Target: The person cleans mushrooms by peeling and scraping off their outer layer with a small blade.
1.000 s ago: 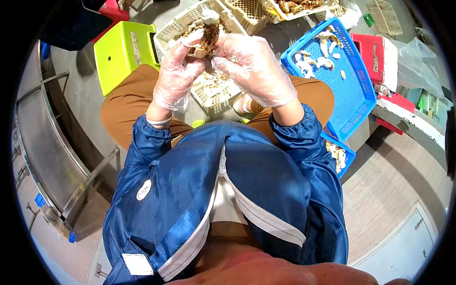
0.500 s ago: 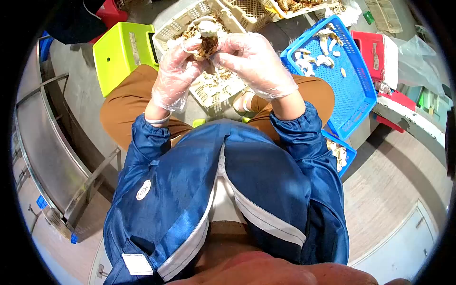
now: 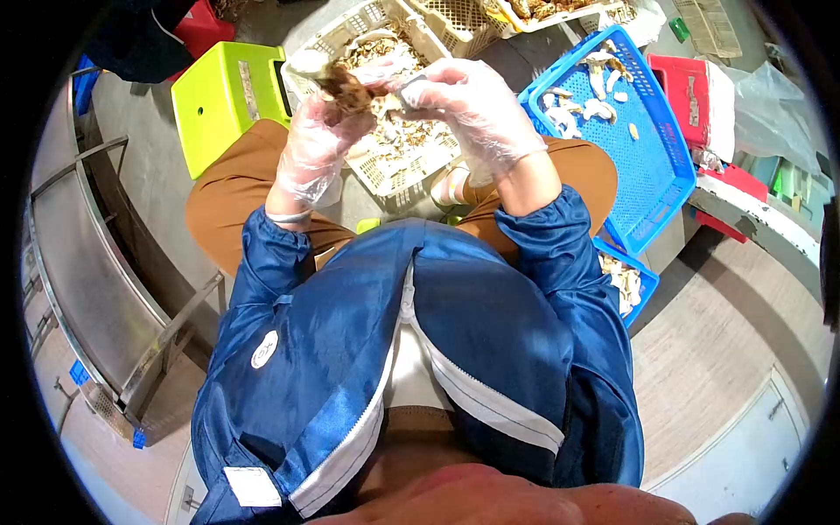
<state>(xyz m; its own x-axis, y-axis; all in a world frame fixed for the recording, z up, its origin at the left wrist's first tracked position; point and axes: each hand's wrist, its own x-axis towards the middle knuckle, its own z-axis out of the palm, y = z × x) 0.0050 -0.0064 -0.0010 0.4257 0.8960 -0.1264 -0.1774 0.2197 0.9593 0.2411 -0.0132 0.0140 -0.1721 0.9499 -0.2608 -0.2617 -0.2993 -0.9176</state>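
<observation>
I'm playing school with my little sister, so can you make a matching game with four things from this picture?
Things:
1. Brown chunk
2. Stool beside the left knee
3. Large crate beside the right knee
4. Plastic gloves

Matches:
A. Lime green
B. See-through, worn on both hands
C. Held in the left hand
D. Blue, with pale pieces inside

Right pairs: 1-C, 2-A, 3-D, 4-B
</observation>
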